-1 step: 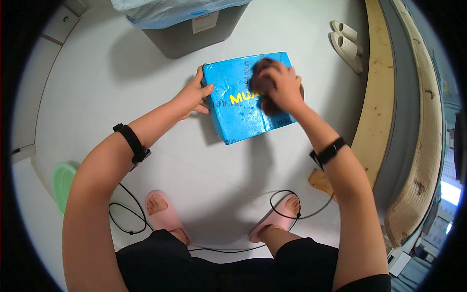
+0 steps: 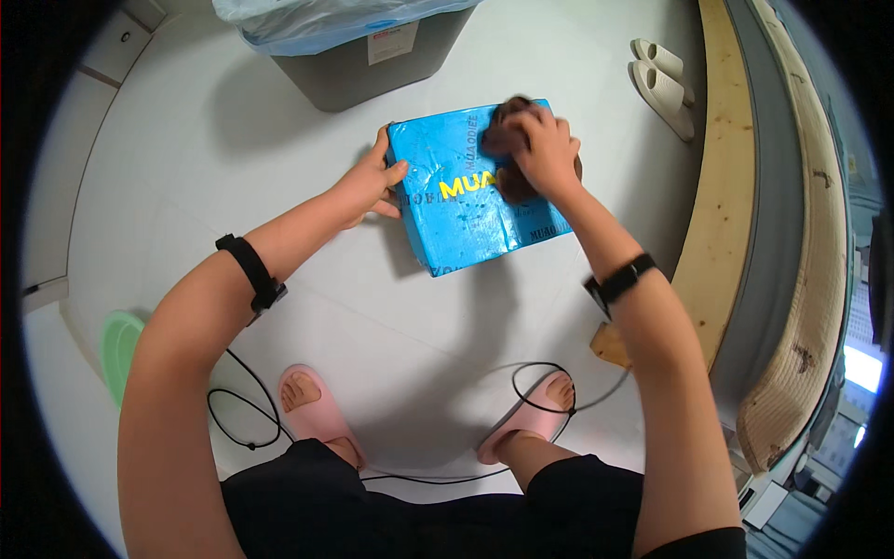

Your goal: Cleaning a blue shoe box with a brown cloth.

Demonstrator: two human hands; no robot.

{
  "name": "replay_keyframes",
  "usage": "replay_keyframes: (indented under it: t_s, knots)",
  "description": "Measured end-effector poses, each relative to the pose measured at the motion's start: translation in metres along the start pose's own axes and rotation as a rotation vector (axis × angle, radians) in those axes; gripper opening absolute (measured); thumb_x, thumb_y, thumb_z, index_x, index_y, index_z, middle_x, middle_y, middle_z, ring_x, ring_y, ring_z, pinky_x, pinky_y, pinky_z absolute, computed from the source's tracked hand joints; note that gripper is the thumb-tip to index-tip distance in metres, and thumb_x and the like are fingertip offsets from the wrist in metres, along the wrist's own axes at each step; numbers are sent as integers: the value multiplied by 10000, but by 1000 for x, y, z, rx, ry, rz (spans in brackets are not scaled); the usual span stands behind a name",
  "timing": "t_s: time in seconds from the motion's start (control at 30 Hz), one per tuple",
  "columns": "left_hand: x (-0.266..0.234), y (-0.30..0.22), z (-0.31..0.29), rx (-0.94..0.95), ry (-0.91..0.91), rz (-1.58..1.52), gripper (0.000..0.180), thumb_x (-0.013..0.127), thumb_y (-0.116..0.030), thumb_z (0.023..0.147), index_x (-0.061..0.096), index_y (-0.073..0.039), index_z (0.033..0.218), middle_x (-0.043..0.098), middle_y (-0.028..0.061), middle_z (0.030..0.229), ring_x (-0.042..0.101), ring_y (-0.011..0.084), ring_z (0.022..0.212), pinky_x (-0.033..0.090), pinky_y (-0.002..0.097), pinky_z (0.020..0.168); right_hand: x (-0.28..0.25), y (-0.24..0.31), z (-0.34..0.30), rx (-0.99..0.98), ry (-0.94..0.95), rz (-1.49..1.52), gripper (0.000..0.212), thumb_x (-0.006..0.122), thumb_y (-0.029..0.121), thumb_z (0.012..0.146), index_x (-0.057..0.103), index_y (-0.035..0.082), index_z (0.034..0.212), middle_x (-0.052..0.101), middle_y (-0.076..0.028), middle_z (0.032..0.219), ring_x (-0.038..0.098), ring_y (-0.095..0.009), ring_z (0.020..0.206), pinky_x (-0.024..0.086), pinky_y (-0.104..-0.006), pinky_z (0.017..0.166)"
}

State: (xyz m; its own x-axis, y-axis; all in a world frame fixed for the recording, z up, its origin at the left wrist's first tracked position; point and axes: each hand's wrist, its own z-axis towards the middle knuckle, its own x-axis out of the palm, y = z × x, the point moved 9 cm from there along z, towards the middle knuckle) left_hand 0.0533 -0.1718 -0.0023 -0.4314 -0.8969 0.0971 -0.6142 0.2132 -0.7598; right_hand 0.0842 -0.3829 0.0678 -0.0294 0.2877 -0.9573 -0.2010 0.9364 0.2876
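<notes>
A: First entry, far left?
B: Basin [image 2: 119, 352], pale green, one, partly hidden behind the forearm.
A: Next, left of upper centre?
B: Left hand [image 2: 369, 186]. Fingers spread apart along the left side of the box [image 2: 456, 233], thumb laid over its edge onto the top face; contact, with the hand open rather than clenched.
A: Above it?
B: Bin [image 2: 372, 79], grey, pale-blue liner over the rim, upper edge of the frame.
A: The box itself?
B: One, upper centre of the frame, lying on the white floor [image 2: 410, 326], slightly askew. Bright blue, glossy, creased surface; yellow lettering at the middle, dark lettering around it, small dark specks.
A: On its right part?
B: Cloth [image 2: 513, 186], brown, bunched, against the top face. Right hand [image 2: 548, 156] over it, fingers bent and gripping it; fingertips blurred.
A: Last?
B: Slippers [image 2: 661, 90], cream, one pair, upper right, on the floor.
</notes>
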Motion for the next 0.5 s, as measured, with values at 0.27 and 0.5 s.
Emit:
replay_keyframes:
  t_s: [0.27,0.5]
  knots:
    - [-19,10,13,101,177,-286,557,323,-349,1027,72,-247,1514,187,184,1523,515,436,1157,486,521,930,34,128,12,-310,-90,38,250,667,192,730,651,216,978,533,-28,1149,481,-290,1101,361,-499,871]
    - [-24,-9,6,32,-53,43,589,427,-370,989,219,-127,1484,381,211,1404,570,409,1104,557,455,836,21,73,-67,-435,335,129,332,730,149,635,654,296,924,566,50,1115,490,-227,1138,385,-490,853]
